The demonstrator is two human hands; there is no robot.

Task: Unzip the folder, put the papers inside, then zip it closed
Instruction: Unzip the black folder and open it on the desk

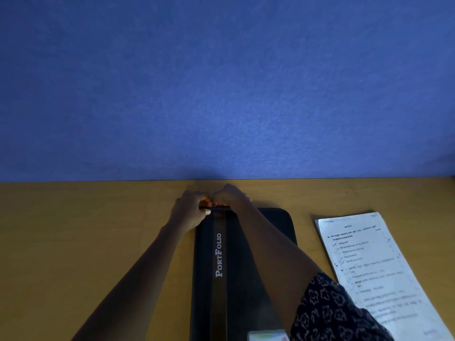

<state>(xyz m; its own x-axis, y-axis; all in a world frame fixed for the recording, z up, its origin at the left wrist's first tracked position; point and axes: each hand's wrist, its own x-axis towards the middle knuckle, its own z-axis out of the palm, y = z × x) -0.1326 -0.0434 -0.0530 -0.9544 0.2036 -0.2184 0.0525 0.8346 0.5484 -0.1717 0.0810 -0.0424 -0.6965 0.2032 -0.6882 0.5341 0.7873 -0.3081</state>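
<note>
Black folder (243, 279) (white "PortFolio" band), flat, hands at far edge

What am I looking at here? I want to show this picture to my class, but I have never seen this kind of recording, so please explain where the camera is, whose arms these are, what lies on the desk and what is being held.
There is no machine here. The single picture comes from a wide-angle camera worn on a person's head, looking forward and down, so the two bare arms reaching away from you are the wearer's own.

On the brown desk, against a blue wall, lies a black zip folder printed with the word "PortFolio". It lies flat and looks closed. To its right, apart from it, rests a stack of printed papers.

The left hand and right hand meet at the folder's far edge, fingers pinched together there, probably on the zip pull, though that is too small and dark to make out. A small pale object at the bottom edge cannot be identified.
</note>
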